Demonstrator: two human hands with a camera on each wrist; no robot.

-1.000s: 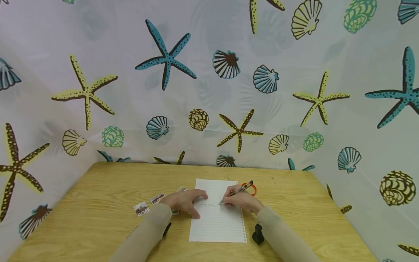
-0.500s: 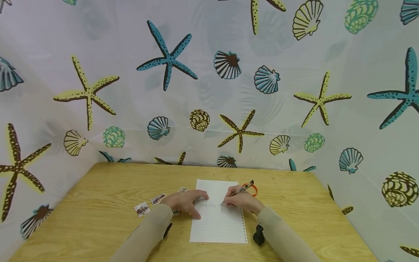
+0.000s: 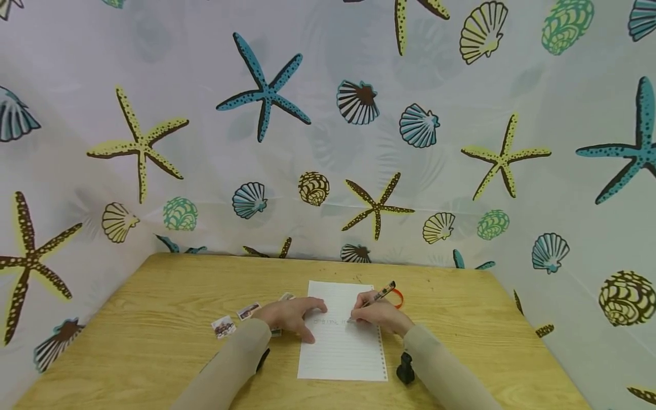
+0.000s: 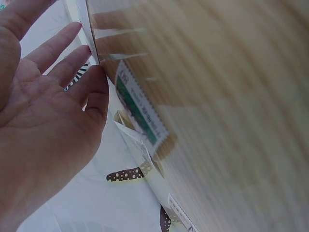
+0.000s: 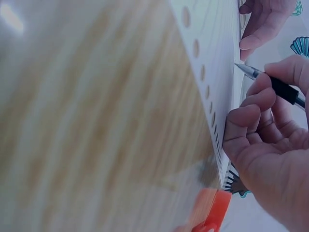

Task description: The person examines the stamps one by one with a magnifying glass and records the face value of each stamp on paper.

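A sheet of lined paper [image 3: 340,356] lies on the wooden table, with punched holes along its right side and a faint line of handwriting across it. My left hand [image 3: 289,316] rests on the sheet's left edge, fingers spread and lightly bent. With thumb and fingers, my right hand [image 3: 378,314] pinches a pen [image 3: 381,291], its tip at the end of the written line. In the right wrist view the pen [image 5: 285,89] shows a black grip and pointed metal tip. A green-and-white postage stamp [image 4: 137,108] lies near my left hand in the left wrist view.
Left of the left hand lie more stamps, such as one stamp [image 3: 223,327] and another stamp [image 3: 248,310]. Behind the right hand is a red-orange ring-shaped thing [image 3: 400,299], partly hidden. A curtain [image 3: 318,142] printed with shells and starfish encloses the table [image 3: 154,319].
The pen tip has shifted slightly to the right along the line, and the handwriting reaches a little further. My left hand stays in place on the paper.
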